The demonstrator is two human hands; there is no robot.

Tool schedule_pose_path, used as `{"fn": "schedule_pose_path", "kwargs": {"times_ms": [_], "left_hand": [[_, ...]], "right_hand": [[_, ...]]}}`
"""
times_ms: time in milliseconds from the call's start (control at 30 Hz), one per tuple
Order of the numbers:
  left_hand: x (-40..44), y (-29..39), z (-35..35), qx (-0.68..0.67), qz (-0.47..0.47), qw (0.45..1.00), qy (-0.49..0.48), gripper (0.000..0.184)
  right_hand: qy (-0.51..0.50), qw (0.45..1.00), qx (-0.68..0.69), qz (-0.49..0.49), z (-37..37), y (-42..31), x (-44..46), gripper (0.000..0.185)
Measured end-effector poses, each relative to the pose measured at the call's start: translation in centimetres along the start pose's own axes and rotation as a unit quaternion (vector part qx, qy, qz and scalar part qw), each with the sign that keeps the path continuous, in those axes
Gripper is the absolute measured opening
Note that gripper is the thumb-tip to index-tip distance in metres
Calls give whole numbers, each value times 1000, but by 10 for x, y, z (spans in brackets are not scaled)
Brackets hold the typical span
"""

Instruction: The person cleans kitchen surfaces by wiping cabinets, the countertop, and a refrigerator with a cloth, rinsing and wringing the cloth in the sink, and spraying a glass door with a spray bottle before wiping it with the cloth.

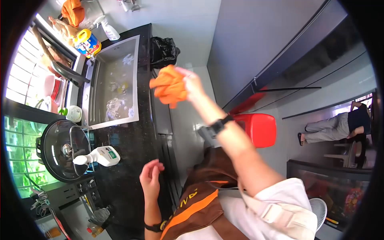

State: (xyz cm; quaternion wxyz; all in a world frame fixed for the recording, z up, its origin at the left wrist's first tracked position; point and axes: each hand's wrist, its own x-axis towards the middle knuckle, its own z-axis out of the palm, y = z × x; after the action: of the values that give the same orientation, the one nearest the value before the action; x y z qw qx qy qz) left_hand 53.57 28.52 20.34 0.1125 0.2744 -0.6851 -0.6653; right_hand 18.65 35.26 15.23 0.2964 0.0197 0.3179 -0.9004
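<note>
My right hand (192, 83) is closed on a crumpled orange cloth (169, 85), held up in the air beyond the front edge of the counter. A watch sits on that wrist. Lower down, my left hand (151, 178) hovers by the edge of the black countertop (124, 176), its fingers loosely curled and slightly apart, with nothing in them. The nearest thing to it is a white spray bottle (105, 155) with a green label. Left of the cloth lies a sink (136, 86) with water, suds and some small items that I cannot make out.
A black pot with a glass lid (54, 148) stands near the window. Behind the sink are a faucet (66, 72), a yellow-and-blue bottle (89, 43) and another spray bottle (109, 30). A black bin bag (165, 53) hangs past the counter's end. A red bin or stool (263, 130) and a person (344, 124) are to the right.
</note>
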Motion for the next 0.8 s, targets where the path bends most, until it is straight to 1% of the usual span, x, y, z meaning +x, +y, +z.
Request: {"fn": "schedule_pose_path", "kwargs": {"times_ms": [33, 67, 100, 133, 167, 200, 233, 267, 300, 367, 400, 433, 467, 500, 533, 567, 600, 633, 700, 733, 767, 800], "left_hand": [[18, 9, 18, -20, 46, 999, -14, 20], [38, 22, 40, -37, 85, 995, -31, 20], [62, 36, 63, -18, 128, 990, -49, 24], [86, 51, 96, -109, 117, 985, -58, 28], [106, 75, 131, -247, 94, 958, -111, 35], [128, 86, 164, -332, 55, 929, -150, 40], [153, 82, 196, -495, -22, 841, -215, 40], [170, 65, 220, -546, -120, 798, -224, 40], [181, 39, 249, -605, -68, 696, -380, 49], [176, 89, 300, -554, -63, 797, -231, 48], [182, 106, 323, -587, -57, 772, -237, 48], [195, 119, 351, -622, -52, 742, -243, 48], [207, 121, 384, -645, -22, 697, -312, 49], [199, 153, 415, -557, 80, 779, -275, 50], [206, 160, 447, -480, 267, 767, -333, 54], [198, 174, 474, -312, 411, 819, -251, 56], [191, 187, 501, -145, 524, 830, -122, 59], [182, 223, 485, -36, 616, 778, -116, 60], [192, 182, 494, -57, 613, 772, -160, 60], [202, 129, 505, -71, 608, 777, -145, 57], [213, 62, 517, -89, 606, 779, -131, 54], [227, 0, 515, -102, 565, 801, -171, 57]], "right_hand": [[-58, 992, -103, -42, 18, -55, -33, 43], [-113, 979, -165, -48, 24, -98, -59, 44], [-167, 958, -225, -54, 28, -128, -80, 45], [-165, 957, -230, -55, 36, -146, -98, 45], [-188, 912, -362, -48, 40, -162, -117, 46], [-204, 850, -485, -38, 37, -174, -133, 47], [-317, 776, -526, -142, 19, -168, -133, 47], [-336, 646, -647, -227, 15, -167, -138, 48], [-271, 510, -777, -252, 14, -172, -157, 51], [-251, 401, -829, -298, 27, -222, -180, 51], [-228, 436, -789, -368, 21, -253, -189, 51], [-173, 432, -770, -437, 15, -288, -200, 48], [-84, 403, -725, -553, 11, -315, -204, 48], [19, 376, -663, -647, 7, -341, -208, 49], [103, 349, -631, -685, -1, -370, -207, 51], [137, 328, -600, -717, 6, -392, -199, 51], [160, 320, -592, -722, 12, -405, -193, 53], [191, 348, -580, -711, 17, -410, -189, 54], [207, 359, -561, -717, 17, -406, -169, 55], [222, 373, -566, -701, 8, -403, -163, 55], [238, 382, -571, -687, -4, -399, -158, 55], [268, 426, -543, -672, -16, -388, -155, 55]]}}
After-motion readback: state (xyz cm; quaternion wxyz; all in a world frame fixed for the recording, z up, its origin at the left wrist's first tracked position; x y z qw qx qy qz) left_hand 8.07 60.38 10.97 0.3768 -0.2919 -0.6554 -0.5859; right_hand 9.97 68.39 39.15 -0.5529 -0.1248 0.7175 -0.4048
